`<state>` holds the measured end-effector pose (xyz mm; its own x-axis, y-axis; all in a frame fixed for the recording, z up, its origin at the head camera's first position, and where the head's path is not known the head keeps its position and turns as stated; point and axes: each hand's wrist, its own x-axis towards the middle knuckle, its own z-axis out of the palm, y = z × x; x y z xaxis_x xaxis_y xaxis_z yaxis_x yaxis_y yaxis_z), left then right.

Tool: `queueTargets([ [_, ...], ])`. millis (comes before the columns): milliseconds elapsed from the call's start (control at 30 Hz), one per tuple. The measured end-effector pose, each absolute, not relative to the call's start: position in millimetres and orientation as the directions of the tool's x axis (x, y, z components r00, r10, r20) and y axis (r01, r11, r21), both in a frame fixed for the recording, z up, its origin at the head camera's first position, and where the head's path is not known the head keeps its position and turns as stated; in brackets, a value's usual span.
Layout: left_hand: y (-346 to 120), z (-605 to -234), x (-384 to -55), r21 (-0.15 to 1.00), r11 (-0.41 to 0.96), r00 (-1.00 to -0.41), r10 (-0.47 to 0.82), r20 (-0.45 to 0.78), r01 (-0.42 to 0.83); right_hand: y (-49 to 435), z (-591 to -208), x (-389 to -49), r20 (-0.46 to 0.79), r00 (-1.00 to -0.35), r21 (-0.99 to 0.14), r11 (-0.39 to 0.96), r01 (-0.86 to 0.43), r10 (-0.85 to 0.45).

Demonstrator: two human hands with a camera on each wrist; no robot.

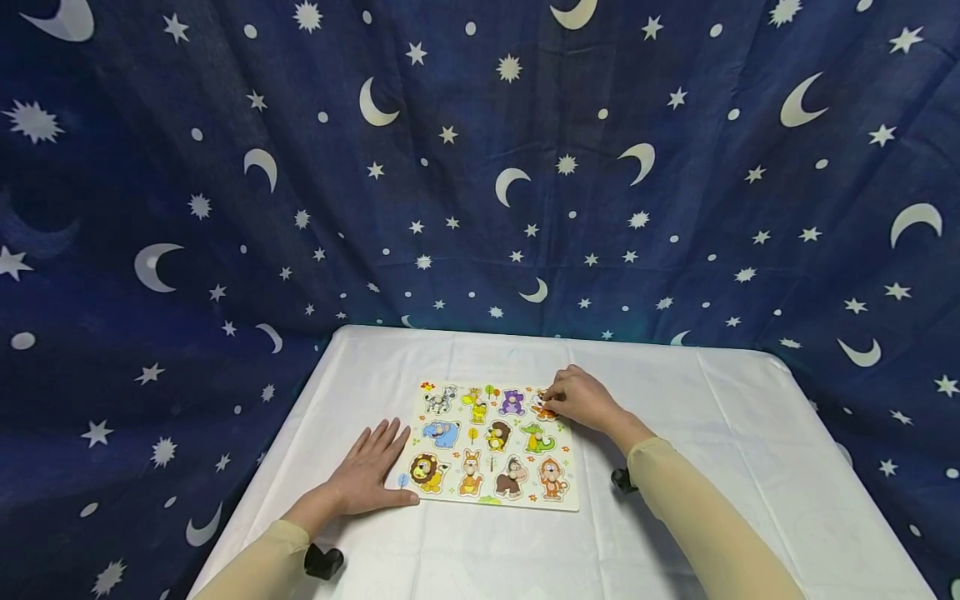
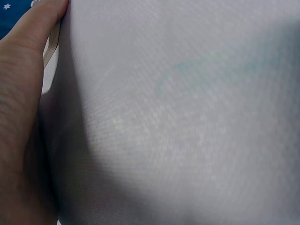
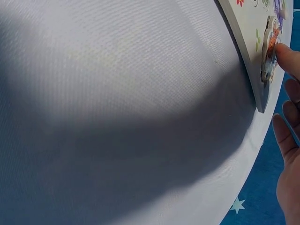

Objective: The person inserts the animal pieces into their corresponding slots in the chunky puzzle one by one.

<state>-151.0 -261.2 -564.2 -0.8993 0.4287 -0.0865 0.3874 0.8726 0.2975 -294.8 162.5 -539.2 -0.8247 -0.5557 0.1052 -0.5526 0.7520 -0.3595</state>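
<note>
A wooden peg puzzle board [image 1: 572, 492] with painted animal pieces lies on the white table. At its far right corner, my right hand [image 1: 588, 400] pinches the tiger piece [image 1: 539, 411], partly covered by the fingers. In the right wrist view the tiger piece [image 3: 270, 49] stands slightly proud of the board [image 3: 241, 33], the thumb against its face, other fingers bent beside it. My left hand [image 1: 367, 473] rests along the board's left edge with fingers spread and straight, the thumb reaching its near left corner. The left wrist view shows part of this hand [image 2: 23, 75].
Several other animal pieces sit in the board, among them a lion [image 1: 427, 472], an elephant [image 1: 441, 433] and a crocodile [image 1: 537, 438]. White cloth [image 1: 480, 554] covers the table. Behind it hangs a dark blue curtain [image 1: 465, 208] with moons and stars.
</note>
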Motion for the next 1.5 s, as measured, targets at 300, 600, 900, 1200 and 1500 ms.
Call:
queueTargets([
  [300,-264,-573,-150,0.347,0.849,-0.901,0.433,-0.022,0.399,161,-537,-295,0.106,-0.819,-0.366,0.744,-0.559,-0.563],
  [600,-263,-569,-151,0.317,0.861,-0.901,0.432,-0.043,0.397,161,-539,-299,0.106,-0.809,-0.361,0.736,-0.573,-0.578],
  [900,-264,-574,-151,0.337,0.849,-0.902,0.432,-0.003,0.406,160,-534,-297,0.144,-0.788,-0.345,0.716,-0.606,-0.598],
  [1200,-264,-574,-151,0.337,0.853,-0.904,0.428,-0.013,0.399,163,-535,-298,0.127,-0.795,-0.330,0.730,-0.598,-0.594],
  [1500,-265,-576,-152,0.317,0.866,-0.907,0.420,-0.041,0.387,163,-531,-298,0.103,-0.790,-0.336,0.727,-0.600,-0.604],
])
